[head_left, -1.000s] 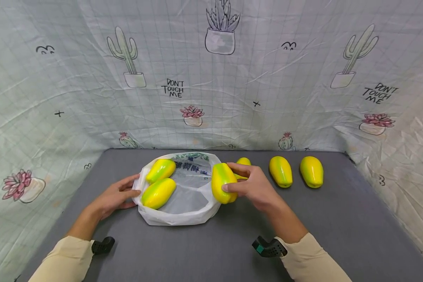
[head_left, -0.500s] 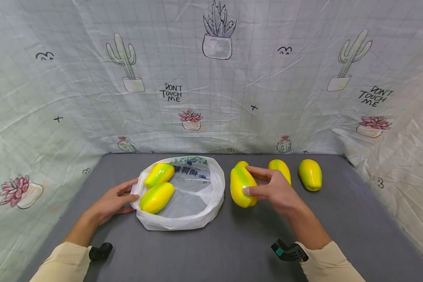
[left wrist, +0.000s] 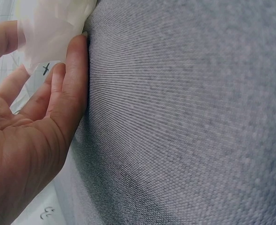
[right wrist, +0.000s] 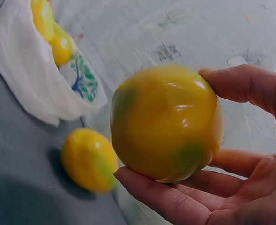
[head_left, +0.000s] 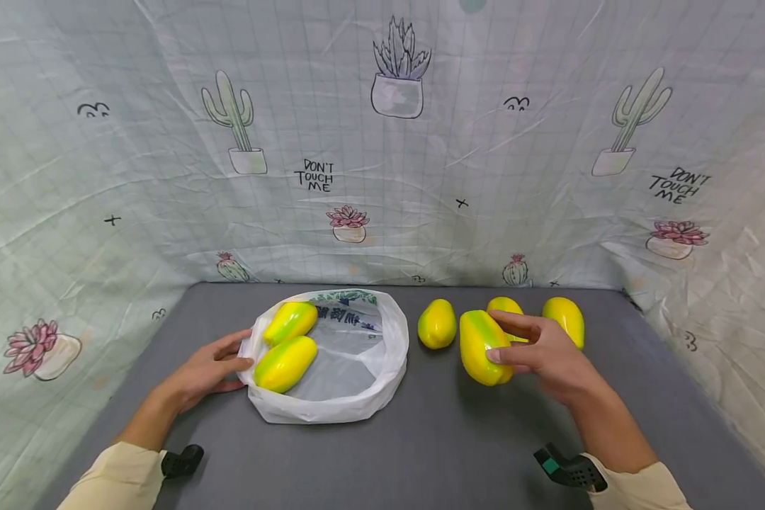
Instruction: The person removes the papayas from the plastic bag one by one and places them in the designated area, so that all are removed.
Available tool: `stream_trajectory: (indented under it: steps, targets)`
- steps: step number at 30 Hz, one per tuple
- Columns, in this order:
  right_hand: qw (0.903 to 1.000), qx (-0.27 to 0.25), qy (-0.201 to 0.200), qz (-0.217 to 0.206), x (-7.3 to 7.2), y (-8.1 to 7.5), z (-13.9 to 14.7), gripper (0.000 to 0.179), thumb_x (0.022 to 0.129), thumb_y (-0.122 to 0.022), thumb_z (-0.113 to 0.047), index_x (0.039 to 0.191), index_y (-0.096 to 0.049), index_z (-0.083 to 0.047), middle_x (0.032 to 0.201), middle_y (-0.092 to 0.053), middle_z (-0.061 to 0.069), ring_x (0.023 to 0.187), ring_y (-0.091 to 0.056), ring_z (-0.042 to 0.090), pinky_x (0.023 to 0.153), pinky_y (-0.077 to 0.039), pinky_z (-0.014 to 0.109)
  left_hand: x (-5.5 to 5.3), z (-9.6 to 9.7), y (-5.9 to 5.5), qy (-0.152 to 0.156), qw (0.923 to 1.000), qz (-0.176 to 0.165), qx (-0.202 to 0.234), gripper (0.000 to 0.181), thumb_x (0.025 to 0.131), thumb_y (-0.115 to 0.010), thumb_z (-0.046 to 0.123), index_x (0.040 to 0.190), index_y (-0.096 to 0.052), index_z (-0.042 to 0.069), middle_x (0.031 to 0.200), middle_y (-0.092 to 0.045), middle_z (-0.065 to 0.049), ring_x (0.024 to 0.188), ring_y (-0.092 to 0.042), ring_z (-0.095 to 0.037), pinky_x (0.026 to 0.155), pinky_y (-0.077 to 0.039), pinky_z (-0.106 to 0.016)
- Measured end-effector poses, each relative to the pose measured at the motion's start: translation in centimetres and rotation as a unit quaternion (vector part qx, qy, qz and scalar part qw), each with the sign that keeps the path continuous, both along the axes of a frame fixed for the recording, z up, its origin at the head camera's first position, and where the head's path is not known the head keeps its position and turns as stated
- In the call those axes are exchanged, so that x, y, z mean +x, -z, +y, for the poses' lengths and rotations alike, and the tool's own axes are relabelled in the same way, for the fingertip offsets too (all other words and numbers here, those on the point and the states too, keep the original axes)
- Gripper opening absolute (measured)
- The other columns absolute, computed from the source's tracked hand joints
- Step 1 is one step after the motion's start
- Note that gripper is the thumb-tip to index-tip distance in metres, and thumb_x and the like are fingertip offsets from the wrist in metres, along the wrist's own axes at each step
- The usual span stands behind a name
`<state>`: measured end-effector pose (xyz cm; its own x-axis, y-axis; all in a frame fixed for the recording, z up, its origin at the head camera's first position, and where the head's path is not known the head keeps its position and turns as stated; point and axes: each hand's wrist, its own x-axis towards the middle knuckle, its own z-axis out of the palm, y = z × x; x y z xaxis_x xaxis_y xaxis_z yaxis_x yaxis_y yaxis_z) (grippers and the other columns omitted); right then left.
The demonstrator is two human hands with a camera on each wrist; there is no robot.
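My right hand [head_left: 551,354] grips a yellow-green papaya [head_left: 482,348] between thumb and fingers, raised over the table to the right of the bag. In the right wrist view, the held papaya [right wrist: 168,124] faces the camera end-on. At the left, my left hand [head_left: 207,368] pinches the side of a white plastic bag [head_left: 321,411], whose mouth is spread wide. Two papayas lie at the left inside it, a rear one [head_left: 290,322] and a front one [head_left: 285,364]. The left wrist view has the bag's side [left wrist: 55,33] between the digits, with the lower fingers close to the tabletop.
A papaya [head_left: 436,324] lies on the grey table [head_left: 357,467] just right of the bag. Behind my right hand are two more, a partly hidden one [head_left: 505,305] and one at the far right [head_left: 565,320]. A patterned cloth [head_left: 459,156] hangs around the table.
My right hand has carried the papaya rightward, from the bag's right rim to clear of it, uncovering the papaya beside the bag. My left hand has stayed at the bag's left side.
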<state>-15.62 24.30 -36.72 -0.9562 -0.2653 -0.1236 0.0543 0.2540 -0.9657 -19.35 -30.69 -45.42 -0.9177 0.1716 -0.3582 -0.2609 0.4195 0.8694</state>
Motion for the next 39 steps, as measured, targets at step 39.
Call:
stream_trajectory:
  steps: [39]
  targets:
    - [0.9992, -0.021, -0.006, -0.034, 0.9, 1.1, 11.2, 0.048, 0.099, -0.063, -0.005, 0.126, -0.065, -0.045, 0.121, -0.070, -0.020, 0.099, -0.076, 0.012, 0.079, -0.066, 0.034, 0.1, 0.2, -0.3, -0.010, 0.9997, -0.013, -0.018, 0.087, 0.101, -0.069, 0.034, 0.168, -0.018, 0.014, 0.167, -0.026, -0.027, 0.134, -0.054, -0.035, 0.100, -0.061, -0.043]
